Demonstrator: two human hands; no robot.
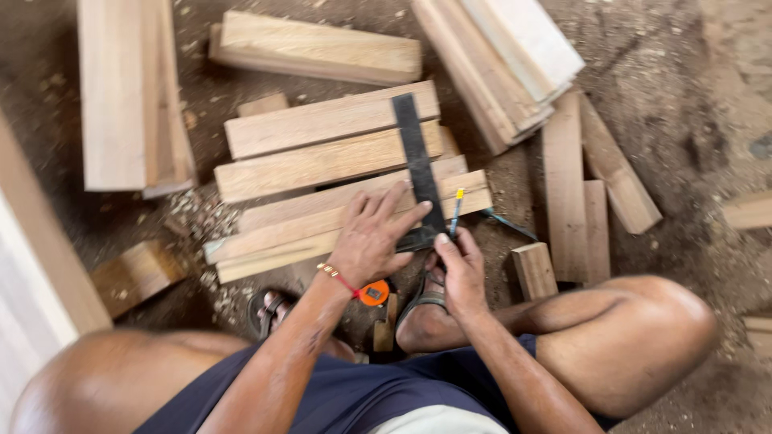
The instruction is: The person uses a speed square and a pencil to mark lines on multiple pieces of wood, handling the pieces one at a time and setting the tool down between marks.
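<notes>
A dark metal try square (417, 165) is lying flat across a row of 4 pale wooden planks (338, 173), its long blade crossing them at a slight tilt from the far plank to the near one. Its thicker stock is sitting at the near edge of the planks. A pencil (456, 212) with a yellow tip is standing steeply just right of the square's blade, its lower end meeting the nearest plank.
</notes>
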